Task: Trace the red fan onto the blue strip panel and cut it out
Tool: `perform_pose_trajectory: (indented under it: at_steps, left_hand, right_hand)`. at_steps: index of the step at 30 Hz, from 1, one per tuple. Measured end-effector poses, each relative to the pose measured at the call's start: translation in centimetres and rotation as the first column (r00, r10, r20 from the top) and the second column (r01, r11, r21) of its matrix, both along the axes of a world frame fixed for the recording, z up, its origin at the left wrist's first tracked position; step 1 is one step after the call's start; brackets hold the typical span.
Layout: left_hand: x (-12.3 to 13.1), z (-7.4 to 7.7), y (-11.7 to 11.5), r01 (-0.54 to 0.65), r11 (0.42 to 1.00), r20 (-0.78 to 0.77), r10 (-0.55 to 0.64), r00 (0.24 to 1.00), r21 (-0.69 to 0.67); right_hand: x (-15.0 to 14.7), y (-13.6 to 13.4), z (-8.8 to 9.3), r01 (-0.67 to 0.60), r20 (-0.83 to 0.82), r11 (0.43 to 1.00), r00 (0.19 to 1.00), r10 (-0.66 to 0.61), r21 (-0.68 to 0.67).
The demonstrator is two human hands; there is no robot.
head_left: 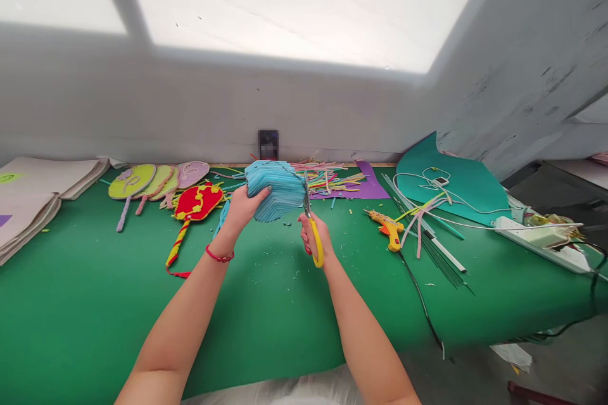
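Head camera looked down at my two hands over the green table (pixel 285 304). My left hand (pixel 243 207) held up a thick stack of blue cut-out pieces (pixel 275 190), with my fingers curled tight around its lower left side. My right hand (pixel 313 235) gripped yellow scissors (pixel 314 237), fingers through the handles, and the blades pointed up and touched the right edge of the blue stack. I could not tell how wide the blades were. A red and yellow craft shape (pixel 197 202) lay on the table to the left. A yellow glue gun (pixel 387 226) lay to the right, near a teal sheet (pixel 451 180) and a white power strip (pixel 541 240).
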State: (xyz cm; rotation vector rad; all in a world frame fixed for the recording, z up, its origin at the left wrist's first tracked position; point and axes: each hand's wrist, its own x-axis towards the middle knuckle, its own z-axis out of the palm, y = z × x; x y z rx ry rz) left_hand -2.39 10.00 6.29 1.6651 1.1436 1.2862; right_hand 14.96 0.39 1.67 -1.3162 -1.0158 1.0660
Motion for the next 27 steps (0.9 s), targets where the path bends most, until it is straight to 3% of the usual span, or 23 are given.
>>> perform_pose_trajectory:
  at_steps: [7, 18, 27]
  left_hand:
    - [0.0, 0.0, 0.1, -0.038, 0.999, 0.118, 0.039, 0.992, -0.003]
    - [-0.6, 0.7, 0.1, 0.001, 1.0, 0.058, 0.0, 0.998, -0.012]
    - [-1.1, 0.6, 0.3, 0.043, 0.999, 0.035, -0.043, 0.998, 0.007]
  right_hand:
    - [-0.2, 0.0, -0.1, -0.049, 0.049, 0.998, 0.998, 0.047, 0.046]
    - [0.1, 0.3, -0.5, -0.137, 0.069, 0.985, 0.989, 0.131, 0.102]
    - [-0.2, -0.1, 0.2, -0.085, 0.07, 0.993, 0.994, 0.079, 0.081]
